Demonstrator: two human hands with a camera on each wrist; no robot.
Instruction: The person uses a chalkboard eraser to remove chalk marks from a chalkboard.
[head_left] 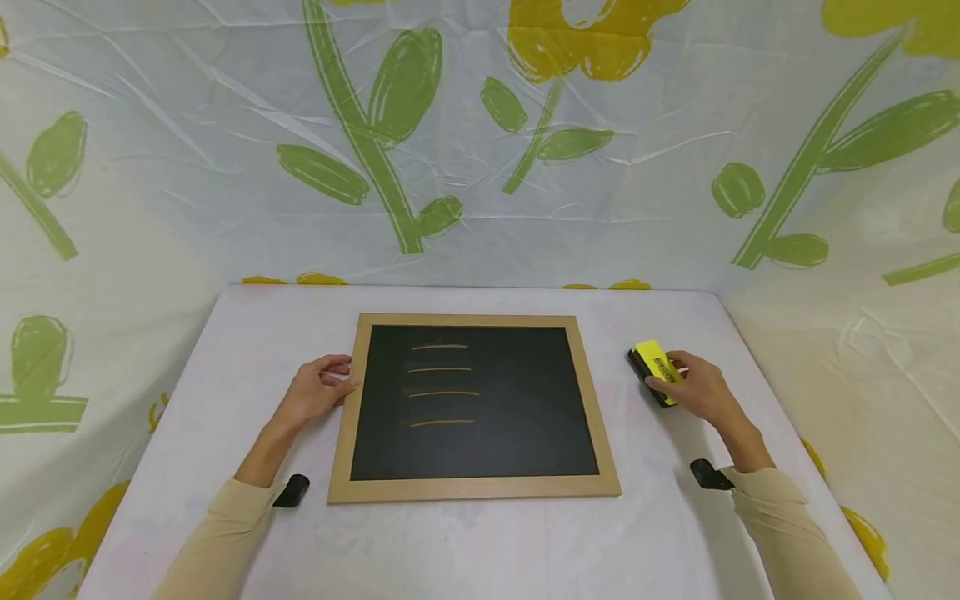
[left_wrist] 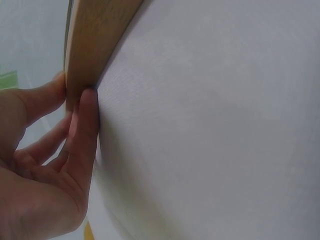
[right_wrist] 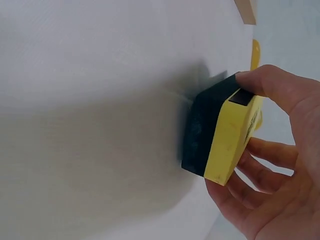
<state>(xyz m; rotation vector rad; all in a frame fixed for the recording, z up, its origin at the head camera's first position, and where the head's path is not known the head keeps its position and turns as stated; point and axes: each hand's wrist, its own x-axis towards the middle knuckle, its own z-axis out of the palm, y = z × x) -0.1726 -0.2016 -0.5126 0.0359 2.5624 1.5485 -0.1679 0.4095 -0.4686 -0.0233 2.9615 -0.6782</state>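
Observation:
A framed chalkboard (head_left: 517,400) lies on the table with several short yellowish chalk lines on its left half. At the board's left side, my left hand (head_left: 318,390) pinches the wooden frame (left_wrist: 95,45), thumb on one side and fingertips at the lower edge. To the right of the board, my right hand (head_left: 701,387) holds a yellow and black board eraser (head_left: 654,371). In the right wrist view the eraser (right_wrist: 220,135) is tilted, its black felt side facing the table, with thumb and fingers gripping opposite ends.
The white-covered table (head_left: 480,550) extends around the board. Behind it and at both sides hangs a white sheet (head_left: 225,100) printed with green leaves and yellow flowers. Small black devices (head_left: 292,492) are worn at both wrists beside the beige sleeves.

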